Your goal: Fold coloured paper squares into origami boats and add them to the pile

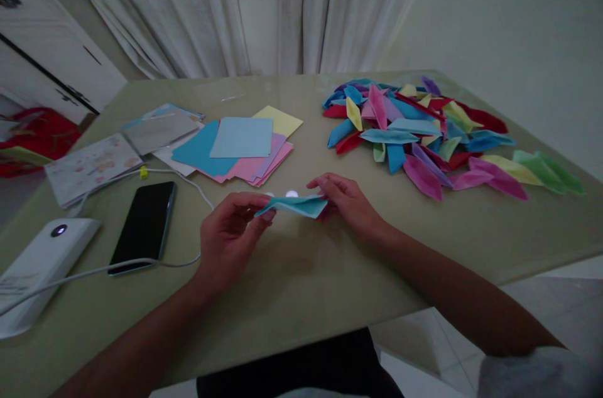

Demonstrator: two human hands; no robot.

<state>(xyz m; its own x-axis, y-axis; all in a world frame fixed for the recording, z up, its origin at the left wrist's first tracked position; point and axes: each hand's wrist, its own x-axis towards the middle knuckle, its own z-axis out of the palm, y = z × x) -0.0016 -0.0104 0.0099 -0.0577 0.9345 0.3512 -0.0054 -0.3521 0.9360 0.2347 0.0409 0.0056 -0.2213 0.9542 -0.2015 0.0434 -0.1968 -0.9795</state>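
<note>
A folded light blue sheet of paper [296,204] is held up between both hands, just above the table. My left hand [232,231] pinches its left end between thumb and fingers. At the opposite end, my right hand [347,202] grips the paper, with some fingertips hidden behind it. Beyond my hands lies a fanned stack of square coloured paper [242,137], a light blue sheet on top. To the right is a heap of folded paper pieces [400,122] in blue, red, pink, yellow, purple and green, some shaped like small pointed boats.
On the left of the table [301,297] lie a black-screened phone [144,222], a white power bank [49,272] and a looping white cable [183,264]. Behind them are printed paper packets [94,166]. Pale curtains [179,9] hang beyond the far edge.
</note>
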